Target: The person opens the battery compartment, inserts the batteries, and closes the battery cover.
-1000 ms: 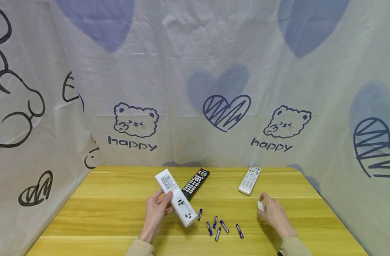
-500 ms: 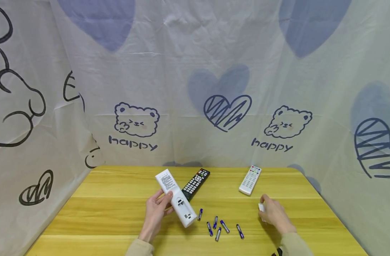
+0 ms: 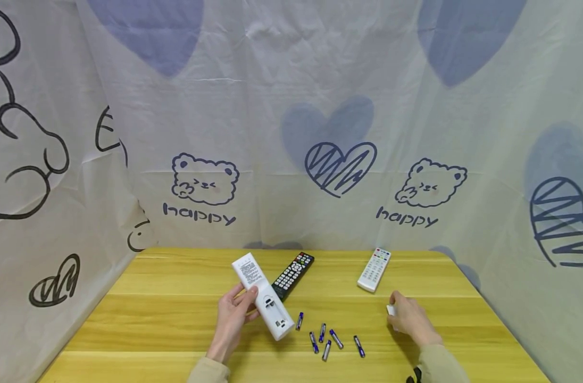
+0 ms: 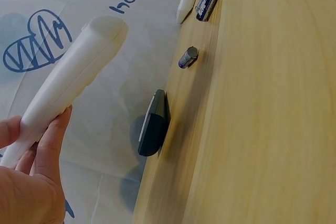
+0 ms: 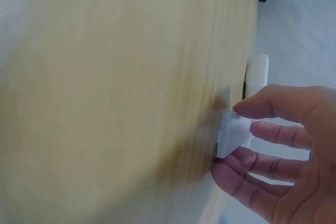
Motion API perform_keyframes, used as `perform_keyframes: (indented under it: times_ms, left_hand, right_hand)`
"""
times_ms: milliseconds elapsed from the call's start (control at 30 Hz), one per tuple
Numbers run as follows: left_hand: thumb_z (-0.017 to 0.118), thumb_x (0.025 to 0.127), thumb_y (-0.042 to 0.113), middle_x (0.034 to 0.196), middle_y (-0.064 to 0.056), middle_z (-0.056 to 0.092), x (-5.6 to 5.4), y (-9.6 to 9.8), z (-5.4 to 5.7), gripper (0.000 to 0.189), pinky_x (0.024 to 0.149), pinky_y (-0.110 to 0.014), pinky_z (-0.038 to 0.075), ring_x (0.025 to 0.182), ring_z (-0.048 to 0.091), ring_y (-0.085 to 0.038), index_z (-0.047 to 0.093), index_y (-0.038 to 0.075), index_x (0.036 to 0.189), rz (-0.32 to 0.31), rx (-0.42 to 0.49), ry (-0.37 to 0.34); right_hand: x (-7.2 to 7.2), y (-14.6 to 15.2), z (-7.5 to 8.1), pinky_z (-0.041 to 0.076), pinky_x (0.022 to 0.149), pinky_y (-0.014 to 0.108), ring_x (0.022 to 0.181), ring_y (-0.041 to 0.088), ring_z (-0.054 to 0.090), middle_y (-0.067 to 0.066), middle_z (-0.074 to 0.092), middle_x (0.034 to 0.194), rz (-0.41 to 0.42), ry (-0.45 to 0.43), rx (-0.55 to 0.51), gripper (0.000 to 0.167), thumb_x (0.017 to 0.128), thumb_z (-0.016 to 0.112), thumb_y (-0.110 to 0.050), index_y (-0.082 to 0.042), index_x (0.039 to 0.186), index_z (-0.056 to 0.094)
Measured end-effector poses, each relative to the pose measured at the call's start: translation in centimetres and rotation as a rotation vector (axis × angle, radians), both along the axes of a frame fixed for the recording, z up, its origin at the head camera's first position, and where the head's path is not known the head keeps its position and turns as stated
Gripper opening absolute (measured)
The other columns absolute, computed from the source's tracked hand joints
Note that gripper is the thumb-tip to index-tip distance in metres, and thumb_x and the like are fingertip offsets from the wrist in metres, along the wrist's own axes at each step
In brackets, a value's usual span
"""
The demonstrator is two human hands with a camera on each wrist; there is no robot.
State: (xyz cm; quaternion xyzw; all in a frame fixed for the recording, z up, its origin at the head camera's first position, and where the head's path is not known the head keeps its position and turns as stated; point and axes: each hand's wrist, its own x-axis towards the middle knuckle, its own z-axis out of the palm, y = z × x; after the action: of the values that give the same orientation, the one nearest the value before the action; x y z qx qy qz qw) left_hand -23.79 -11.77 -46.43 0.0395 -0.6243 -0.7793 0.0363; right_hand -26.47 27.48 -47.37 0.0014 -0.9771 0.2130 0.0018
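Observation:
Tilted above the table, a white remote control (image 3: 264, 298) is gripped by my left hand (image 3: 231, 316), thumb on its back. Its back faces up, and the battery compartment is uncovered and holds no batteries. In the left wrist view the same white remote (image 4: 73, 66) shows from its side. My right hand (image 3: 411, 318) pinches a small white battery cover (image 3: 392, 310) at the table's right side. The right wrist view has the cover (image 5: 232, 134) between thumb and fingers, close to the tabletop. Several blue-and-silver batteries (image 3: 336, 339) lie between the hands.
A black remote (image 3: 293, 274) lies behind the held one, partly hidden by it. Another white remote (image 3: 374, 270), buttons up, lies at the back right. The wooden table (image 3: 143, 314) meets a printed cloth (image 3: 272, 223) at its back edge.
My right hand has shifted very slightly to the right and down with the cover. The left hand and its remote stay practically still.

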Motion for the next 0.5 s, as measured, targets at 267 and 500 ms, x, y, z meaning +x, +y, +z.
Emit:
perform_keyframes:
  times_ms: [267, 500]
  left_hand:
    - [0.06, 0.1, 0.013, 0.115, -0.021, 0.074, -0.04, 0.06, -0.01, 0.051, 0.072, -0.024, 0.064, 0.079, 0.073, -0.009, 0.044, -0.009, 0.144, 0.006, 0.011, 0.003]
    - [0.06, 0.1, 0.012, 0.113, -0.019, 0.075, -0.04, 0.09, -0.04, 0.05, 0.071, -0.024, 0.063, 0.078, 0.073, -0.009, 0.045, -0.009, 0.143, 0.009, 0.008, 0.003]
  right_hand:
    - [-0.2, 0.13, -0.33, 0.049, 0.063, 0.033, 0.077, 0.024, 0.057, 0.015, 0.066, 0.09, -0.004, -0.013, 0.027, 0.035, 0.078, 0.074, -0.005, 0.0, 0.108, 0.058]
    - [0.29, -0.02, -0.18, 0.055, 0.074, 0.046, 0.084, 0.029, 0.058, 0.023, 0.064, 0.103, -0.019, 0.015, 0.034, 0.044, 0.083, 0.073, -0.01, 0.005, 0.12, 0.057]
